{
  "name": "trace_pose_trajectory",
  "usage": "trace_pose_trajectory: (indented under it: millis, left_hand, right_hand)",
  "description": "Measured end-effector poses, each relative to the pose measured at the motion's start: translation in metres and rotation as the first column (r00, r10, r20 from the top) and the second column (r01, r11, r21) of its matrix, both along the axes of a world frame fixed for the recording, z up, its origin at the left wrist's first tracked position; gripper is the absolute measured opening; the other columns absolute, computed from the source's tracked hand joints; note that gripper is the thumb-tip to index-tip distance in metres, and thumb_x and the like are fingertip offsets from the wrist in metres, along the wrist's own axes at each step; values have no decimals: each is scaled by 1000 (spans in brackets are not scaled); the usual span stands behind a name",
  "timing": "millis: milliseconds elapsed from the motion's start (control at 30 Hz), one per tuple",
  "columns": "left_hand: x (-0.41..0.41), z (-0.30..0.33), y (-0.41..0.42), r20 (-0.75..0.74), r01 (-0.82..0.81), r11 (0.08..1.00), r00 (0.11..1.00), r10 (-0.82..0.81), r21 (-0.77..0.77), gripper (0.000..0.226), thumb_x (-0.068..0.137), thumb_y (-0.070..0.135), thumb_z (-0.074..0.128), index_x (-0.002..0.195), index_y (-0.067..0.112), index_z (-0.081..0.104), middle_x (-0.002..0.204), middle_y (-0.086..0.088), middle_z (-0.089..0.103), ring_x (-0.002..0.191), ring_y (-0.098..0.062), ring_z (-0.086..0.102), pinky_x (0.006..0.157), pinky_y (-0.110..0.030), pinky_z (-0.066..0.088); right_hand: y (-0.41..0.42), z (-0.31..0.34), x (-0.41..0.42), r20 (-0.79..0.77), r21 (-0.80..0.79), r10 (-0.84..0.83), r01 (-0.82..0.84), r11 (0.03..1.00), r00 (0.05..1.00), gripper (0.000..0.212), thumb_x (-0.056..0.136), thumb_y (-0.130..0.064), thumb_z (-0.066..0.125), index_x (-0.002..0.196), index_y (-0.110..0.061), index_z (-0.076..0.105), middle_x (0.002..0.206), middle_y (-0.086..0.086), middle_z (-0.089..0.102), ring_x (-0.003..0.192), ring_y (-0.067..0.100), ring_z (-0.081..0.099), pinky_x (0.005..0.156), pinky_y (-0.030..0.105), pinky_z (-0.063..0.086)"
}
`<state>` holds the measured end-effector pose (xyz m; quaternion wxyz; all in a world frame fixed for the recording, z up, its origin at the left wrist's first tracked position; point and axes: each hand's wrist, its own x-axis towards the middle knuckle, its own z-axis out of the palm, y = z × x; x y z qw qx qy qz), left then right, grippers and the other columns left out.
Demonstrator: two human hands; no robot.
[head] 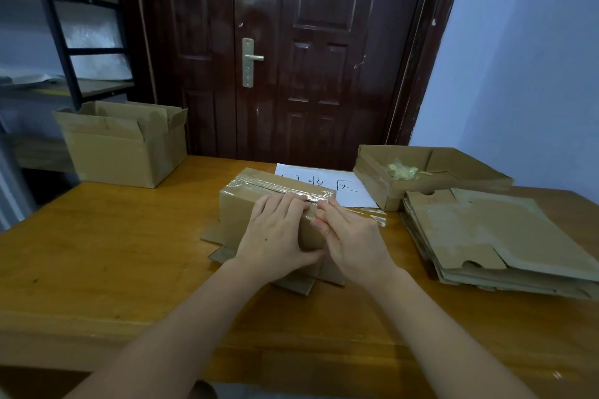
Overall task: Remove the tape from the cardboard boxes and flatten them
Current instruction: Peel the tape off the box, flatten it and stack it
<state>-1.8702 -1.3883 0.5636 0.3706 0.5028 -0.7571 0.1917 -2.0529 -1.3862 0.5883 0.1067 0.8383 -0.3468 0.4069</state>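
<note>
A small cardboard box (241, 204) stands in the middle of the table, its top seam sealed with clear tape (262, 184). Its lower flaps spread out on the table beneath it. My left hand (275, 236) lies over the box's near top edge, fingers on the tape seam and thumb against the near face. My right hand (350, 240) is at the box's right end, thumb and forefinger pinching at the tape there. A loose shiny piece of tape (376, 215) trails to the right of that hand.
An open cardboard box (123, 152) sits at the table's back left. A shallow cardboard tray (382, 185) holding crumpled tape (402, 171) stands at the back right, with a stack of flattened boxes (486, 236) in front of it. A white sheet with writing (327, 185) lies behind the small box.
</note>
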Motion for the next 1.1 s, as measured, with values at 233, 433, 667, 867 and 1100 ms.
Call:
trace_pose_trajectory:
  millis: [233,433,667,867,1100]
  left_hand:
    - [1,1,0,-27,24,1000,999,-23,21,75,76,79,57,123,21,56,124,3,63,118,-20,56,111,-38,33]
    - [0,-3,-3,-26,19,1000,999,-19,-17,72,76,75,65,121,20,56,122,2,63,116,-19,56,110,-38,36]
    - [3,-4,-6,-5,16,1000,1000,-16,6,71,75,74,67,121,21,56,122,3,62,115,-20,56,110,-36,31]
    - [3,-4,-7,-1,22,1000,1000,-22,10,72,77,78,60,122,21,57,124,3,62,117,-19,54,110,-35,30]
    - [6,-1,-6,11,39,999,999,-39,24,79,71,81,65,122,23,53,126,4,61,119,-19,53,112,-38,31]
  right_hand:
    - [7,9,4,25,123,-101,97,988,995,42,90,-42,74,122,-17,67,127,2,69,122,21,61,107,41,49]
    - [3,2,16,66,-33,-32,34,999,997,20,91,-16,76,110,-10,76,119,2,74,117,18,67,102,31,51]
    - [-1,-6,19,188,12,1,-4,1000,982,23,98,-20,66,116,-7,74,117,4,75,111,15,70,92,31,59]
    - [0,-8,22,357,152,-59,4,988,932,24,99,-34,59,113,-21,74,108,-13,75,98,-1,67,83,1,43]
    - [-7,-5,13,512,309,-104,-70,948,853,14,99,-35,64,92,-22,67,83,-20,69,80,3,65,64,16,46]
